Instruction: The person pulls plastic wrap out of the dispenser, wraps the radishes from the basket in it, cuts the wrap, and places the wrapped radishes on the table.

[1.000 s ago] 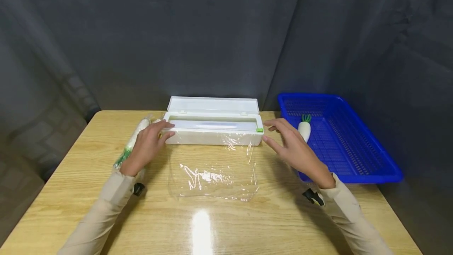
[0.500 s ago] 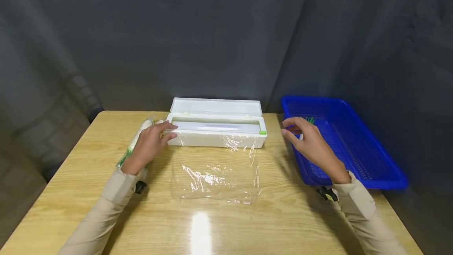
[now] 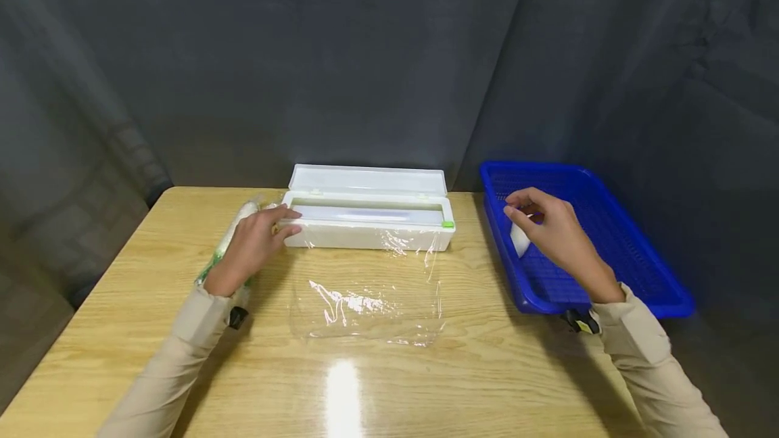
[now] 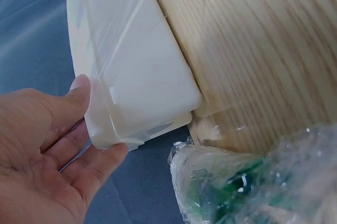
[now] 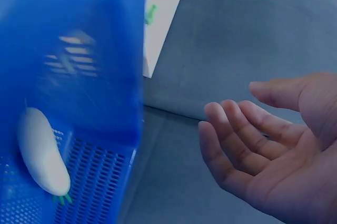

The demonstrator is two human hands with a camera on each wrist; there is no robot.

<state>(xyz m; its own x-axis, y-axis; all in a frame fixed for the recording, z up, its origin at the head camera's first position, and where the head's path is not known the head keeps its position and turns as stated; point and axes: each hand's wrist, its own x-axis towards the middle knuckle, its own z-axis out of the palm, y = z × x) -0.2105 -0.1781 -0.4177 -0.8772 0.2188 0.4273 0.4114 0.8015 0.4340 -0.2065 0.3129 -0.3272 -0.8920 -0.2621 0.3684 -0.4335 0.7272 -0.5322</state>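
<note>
A white cling film dispenser [image 3: 365,235] stands at the table's back with its lid raised. A sheet of clear film [image 3: 365,303] hangs from its front and spreads over the wood. My left hand [image 3: 258,242] holds the dispenser's left end; the left wrist view shows the thumb and fingers [image 4: 108,166] about its corner. Beside that hand lies a film-wrapped white radish [image 3: 234,228] with green tops. Over the blue basket [image 3: 615,222] my right hand [image 3: 556,235] hovers with loosely bent fingers, holding nothing. A bare white radish [image 5: 45,153] lies in the basket, partly hidden by this hand in the head view.
The wooden table [image 3: 292,391] carries everything. A dark grey curtain [image 3: 341,59] hangs behind its back edge. The basket's raised rim stands near the table's right edge. A green slider [image 3: 447,224] sits at the dispenser's right end.
My right hand has moved right, from beside the dispenser's right end to above the basket and the bare radish. The left hand has stayed at the dispenser's left end.
</note>
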